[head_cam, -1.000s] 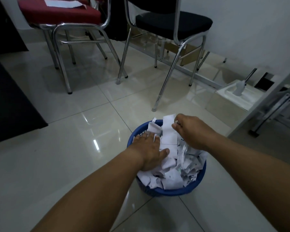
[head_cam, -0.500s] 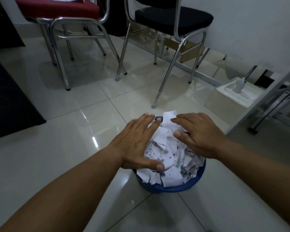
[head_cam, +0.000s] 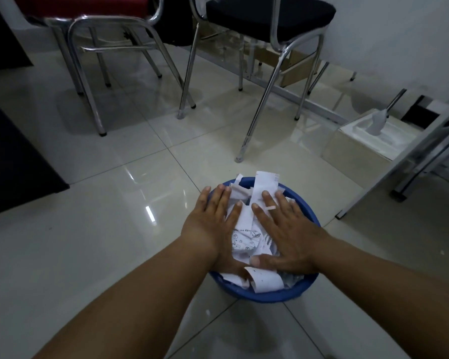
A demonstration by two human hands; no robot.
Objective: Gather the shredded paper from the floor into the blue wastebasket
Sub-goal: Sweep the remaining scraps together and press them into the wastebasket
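Observation:
The round blue wastebasket (head_cam: 266, 296) stands on the tiled floor in the lower middle of the head view, heaped above its rim with white shredded paper (head_cam: 245, 238). My left hand (head_cam: 210, 226) lies flat on the left side of the heap, fingers straight and spread. My right hand (head_cam: 287, 235) lies flat on the right side, palm down, with a small paper strip stuck across one finger. Both hands press on the paper. A taller strip (head_cam: 265, 185) sticks up at the far rim.
A red-seated chrome chair (head_cam: 94, 35) stands at the back left and a black-seated one (head_cam: 270, 19) at the back middle. A white box (head_cam: 368, 143) with a scoop sits to the right, beside a slanted metal frame (head_cam: 410, 161). Dark furniture (head_cam: 16, 161) borders the left.
My right hand has let go of the strip it pinched. Both hands have flattened and settled down onto the paper heap, side by side.

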